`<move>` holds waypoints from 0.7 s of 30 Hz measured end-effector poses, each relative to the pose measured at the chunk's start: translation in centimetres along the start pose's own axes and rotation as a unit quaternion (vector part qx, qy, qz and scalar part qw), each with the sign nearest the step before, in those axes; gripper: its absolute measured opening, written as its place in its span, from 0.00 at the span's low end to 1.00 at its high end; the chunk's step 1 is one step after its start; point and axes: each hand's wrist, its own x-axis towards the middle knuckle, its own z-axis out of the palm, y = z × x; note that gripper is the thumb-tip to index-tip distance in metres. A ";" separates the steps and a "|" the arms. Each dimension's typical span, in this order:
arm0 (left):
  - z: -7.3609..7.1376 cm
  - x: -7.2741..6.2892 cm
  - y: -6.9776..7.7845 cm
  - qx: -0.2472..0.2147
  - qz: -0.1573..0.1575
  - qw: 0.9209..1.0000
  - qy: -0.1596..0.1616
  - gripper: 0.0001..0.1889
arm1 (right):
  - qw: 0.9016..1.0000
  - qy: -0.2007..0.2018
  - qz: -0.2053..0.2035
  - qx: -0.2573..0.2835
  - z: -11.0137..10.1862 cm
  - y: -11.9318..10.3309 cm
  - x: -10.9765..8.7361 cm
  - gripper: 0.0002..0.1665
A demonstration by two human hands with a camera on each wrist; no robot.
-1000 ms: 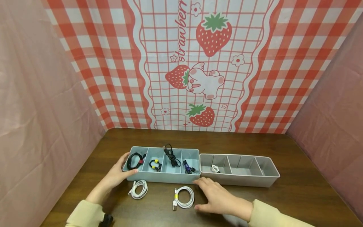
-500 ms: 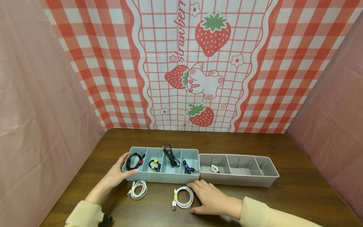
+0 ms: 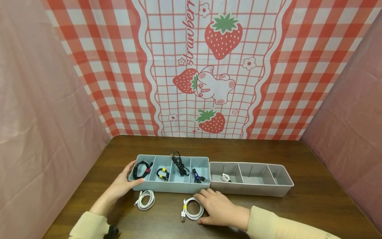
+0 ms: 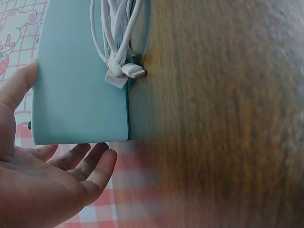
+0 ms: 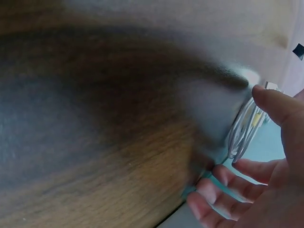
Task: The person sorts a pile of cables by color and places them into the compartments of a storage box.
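Note:
My left hand (image 3: 120, 183) holds the left end of a light blue divided box (image 3: 171, 187), the thumb on its front rim and the fingers around the end wall. My right hand (image 3: 222, 208) is spread at the right side of a coiled white USB cable (image 3: 202, 209) with a yellow tie. In the right wrist view, thumb and forefinger are on either side of the coil (image 5: 242, 130); firm contact is unclear. Another coiled white cable (image 3: 146, 200) lies before the box's left end. The blue compartments hold black cables (image 3: 180, 166) and a purple-tied cable (image 3: 197, 176).
A grey divided box (image 3: 256, 190) stands against the blue box's right end. A small white cable (image 3: 225, 177) sits in its left part. Brown wooden table (image 3: 167, 227) lies in front, and a checked strawberry cloth (image 3: 209, 99) hangs behind.
My right hand has moved left along the table to the white cable with the yellow tie. My left hand stays on the blue box, and the cables have not moved.

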 end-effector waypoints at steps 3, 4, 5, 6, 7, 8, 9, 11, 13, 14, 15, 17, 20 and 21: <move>0.0 0.0 0.1 0.004 -0.003 1.000 -0.001 0.45 | 1.000 0.007 0.002 0.003 0.0 -0.1 0.0 0.39; 0.0 0.0 0.1 0.005 -0.003 1.000 -0.002 0.45 | 1.000 0.008 0.003 0.005 0.0 -0.1 0.0 0.38; 0.0 0.0 0.1 0.007 -0.004 1.000 -0.002 0.45 | 1.000 0.006 0.005 0.007 0.0 -0.2 0.0 0.38; 0.0 0.0 0.1 0.009 -0.005 1.000 -0.002 0.46 | 1.000 0.007 0.006 0.008 0.0 -0.2 0.0 0.38; 0.0 0.0 0.1 0.010 -0.005 1.000 -0.002 0.46 | 1.000 0.008 0.006 0.009 0.0 -0.2 0.0 0.38; 0.0 0.0 0.0 0.011 -0.006 1.000 -0.003 0.46 | 1.000 0.009 0.006 0.009 0.1 -0.2 0.0 0.37; 0.0 0.0 0.0 0.011 -0.005 1.000 -0.003 0.46 | 1.000 0.012 0.005 0.008 0.1 -0.2 0.0 0.37; 0.0 0.0 0.0 0.008 -0.004 1.000 -0.003 0.46 | 1.000 0.019 0.002 0.007 0.2 -0.2 0.0 0.37; 0.0 0.0 0.0 0.005 -0.003 1.000 -0.003 0.46 | 1.000 0.025 -0.001 0.006 0.3 -0.1 0.0 0.37; 0.0 0.0 0.0 0.004 -0.003 1.000 -0.003 0.46 | 1.000 0.027 -0.002 0.006 0.4 0.0 -0.1 0.37; 0.0 0.1 0.0 0.003 -0.002 1.000 -0.003 0.46 | 1.000 0.028 -0.004 0.008 0.4 0.1 -0.1 0.37; 0.0 0.1 0.0 0.003 -0.003 1.000 -0.005 0.46 | 1.000 0.028 -0.008 0.011 0.4 0.2 -0.2 0.37; -0.1 0.0 0.1 0.005 -0.006 1.000 -0.007 0.46 | 0.999 0.029 -0.011 0.013 0.2 0.4 -0.4 0.38; -0.1 0.0 0.1 0.005 -0.007 1.000 -0.007 0.46 | 0.999 0.031 -0.013 0.011 0.1 0.4 -0.4 0.38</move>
